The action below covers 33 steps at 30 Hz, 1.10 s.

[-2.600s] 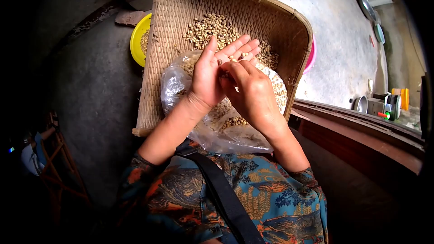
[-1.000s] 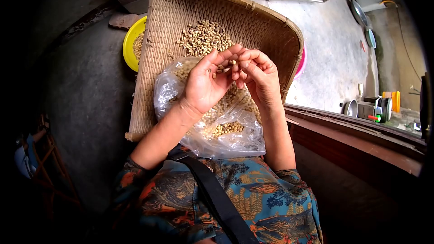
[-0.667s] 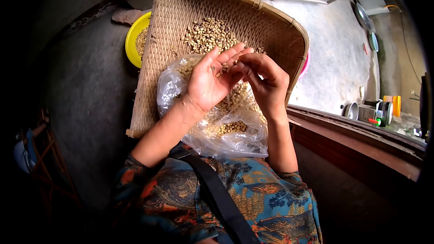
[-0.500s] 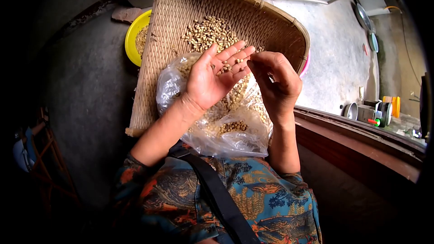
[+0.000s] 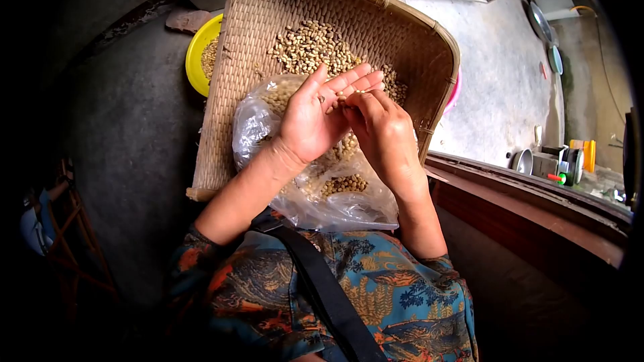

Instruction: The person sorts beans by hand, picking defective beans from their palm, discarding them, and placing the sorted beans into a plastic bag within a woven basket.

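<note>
My left hand [image 5: 312,115] is palm up with its fingers spread, and several beans [image 5: 337,102] lie on the palm. Over its fingers, my right hand [image 5: 384,131] is bent down with its fingertips pressed together among those beans; what they grip is hidden. Both hands are above a clear plastic bag [image 5: 251,131] of beans, which rests in the front of a woven bamboo tray [image 5: 251,27]. Beyond the bag, a loose pile of tan and dark beans [image 5: 312,47] lies on the weave.
A yellow basin [image 5: 196,60] with beans stands left of the tray. Part of a pink basin [image 5: 455,97] shows at its right. A wooden sill [image 5: 523,204] runs along the right, with a metal bowl [image 5: 522,161] beyond. A black strap [image 5: 322,281] crosses my patterned shirt.
My right hand has moved left, from beside the left fingers to over them, its fingertips now among the beans. My left hand stays palm up, nearly in place.
</note>
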Motion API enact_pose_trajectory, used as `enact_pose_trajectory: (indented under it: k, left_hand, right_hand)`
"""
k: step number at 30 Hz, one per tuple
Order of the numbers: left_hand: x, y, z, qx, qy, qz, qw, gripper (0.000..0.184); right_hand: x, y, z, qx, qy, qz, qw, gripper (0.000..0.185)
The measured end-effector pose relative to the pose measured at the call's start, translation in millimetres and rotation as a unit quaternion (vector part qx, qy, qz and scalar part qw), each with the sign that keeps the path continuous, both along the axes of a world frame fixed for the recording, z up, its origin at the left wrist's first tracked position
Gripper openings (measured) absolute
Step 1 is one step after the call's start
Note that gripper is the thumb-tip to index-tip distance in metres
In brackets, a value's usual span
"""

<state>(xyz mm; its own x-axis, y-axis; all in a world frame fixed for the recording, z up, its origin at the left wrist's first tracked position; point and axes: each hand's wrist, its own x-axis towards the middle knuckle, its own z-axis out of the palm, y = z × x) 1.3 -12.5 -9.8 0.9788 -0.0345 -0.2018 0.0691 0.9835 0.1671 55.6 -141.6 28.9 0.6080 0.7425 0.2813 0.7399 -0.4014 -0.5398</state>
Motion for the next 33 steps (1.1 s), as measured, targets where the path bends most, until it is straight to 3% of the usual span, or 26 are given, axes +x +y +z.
enact_pose_trajectory:
  k: [5,8,11,17,22,25,26,27,28,29,31,32,33]
  left_hand:
    - [-0.3,-5.0,-7.0,0.006,-0.006,-0.017,1.0,0.069]
    - [-0.9,-4.3,-1.6,-0.012,0.004,-0.014,1.0,0.07]
    - [2.9,-1.0,-7.8,-0.075,-0.028,-0.004,0.997,0.069]
    - [-0.3,1.1,6.7,-0.114,-0.018,0.016,0.993,0.067]
    - [1.5,-0.3,9.3,-0.116,-0.029,0.011,0.993,0.066]
    - [0.9,2.9,9.6,-0.109,-0.048,0.011,0.993,0.066]
    - [1.4,5.2,12.2,-0.094,-0.043,0.021,0.994,0.065]
    - [3.3,8.9,16.9,-0.078,-0.038,0.03,0.996,0.065]
    - [5.8,13.3,21.7,-0.062,-0.032,0.04,0.997,0.065]
    - [11.0,19.4,25.9,0.024,-0.042,0.052,0.997,0.064]
    - [18.6,31.5,30.6,0.194,-0.049,0.071,0.977,0.064]
    - [22.3,37.1,30.5,0.455,-0.061,0.074,0.885,0.062]
    - [24.6,41.9,31.6,0.647,-0.075,0.084,0.754,0.061]
  right_hand:
    - [-4.2,-5.1,1.3,-0.069,0.016,-0.028,0.997,0.017]
    - [-2.8,-6.5,1.6,-0.03,-0.008,-0.025,0.999,0.016]
    - [5.7,-15.5,4.7,0.052,0.082,-0.004,0.995,0.014]
    - [28.9,-41.3,17.4,0.192,0.111,-0.074,0.972,0.013]
    - [53.8,-60.5,24.1,0.252,-0.031,-0.175,0.951,0.011]
    - [78.1,-77.4,28.7,0.14,-0.2,-0.251,0.937,0.014]
    - [86.0,-82.1,27.0,0.105,-0.172,-0.272,0.941,0.02]
    - [89.7,-85.5,26.2,0.012,-0.285,-0.29,0.914,0.027]
    - [85.5,-90.4,26.9,0.043,-0.253,-0.279,0.925,0.029]
    - [73.5,-88.9,40.9,0.075,-0.222,-0.264,0.936,0.031]
    - [36.6,-80.8,76.5,0.252,-0.113,-0.1,0.956,0.024]
    - [14.6,-73.2,90.7,0.362,-0.131,-0.025,0.923,0.019]
    - [8.2,-83.4,97.5,0.381,-0.195,0.053,0.902,0.017]
